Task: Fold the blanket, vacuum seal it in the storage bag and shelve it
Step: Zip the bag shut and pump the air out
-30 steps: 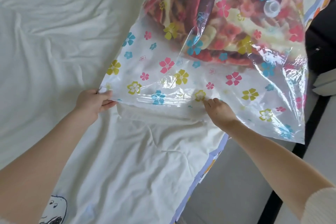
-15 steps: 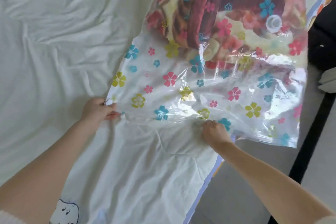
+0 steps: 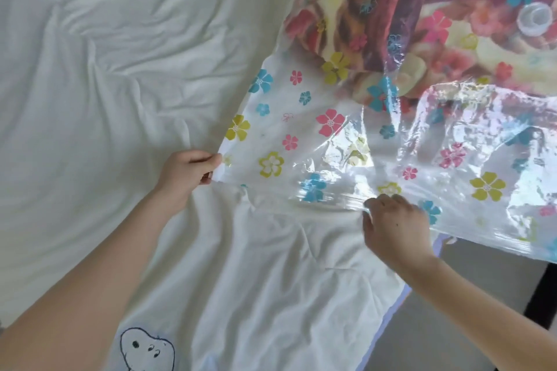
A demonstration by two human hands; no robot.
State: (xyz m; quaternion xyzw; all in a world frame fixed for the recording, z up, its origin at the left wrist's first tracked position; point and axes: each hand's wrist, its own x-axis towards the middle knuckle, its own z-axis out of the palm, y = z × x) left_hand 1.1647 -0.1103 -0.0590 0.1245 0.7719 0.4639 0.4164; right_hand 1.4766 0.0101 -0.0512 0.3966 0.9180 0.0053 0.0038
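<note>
The bag [image 3: 376,135] lay on the bed [image 3: 105,84], blanket [image 3: 422,9] inside at the far end. Its open edge ran left to right between the hands: left hand [image 3: 188,173] pinched the near-left corner, right hand [image 3: 394,226] pinched mid-edge.

Cut off and unclear parts

The blanket [image 3: 407,9] and storage bag [image 3: 301,135] run off the top and right edges; the right hand's [image 3: 394,229] fingertips [image 3: 372,203] blur at the bag's edge, grip unclear.
</note>
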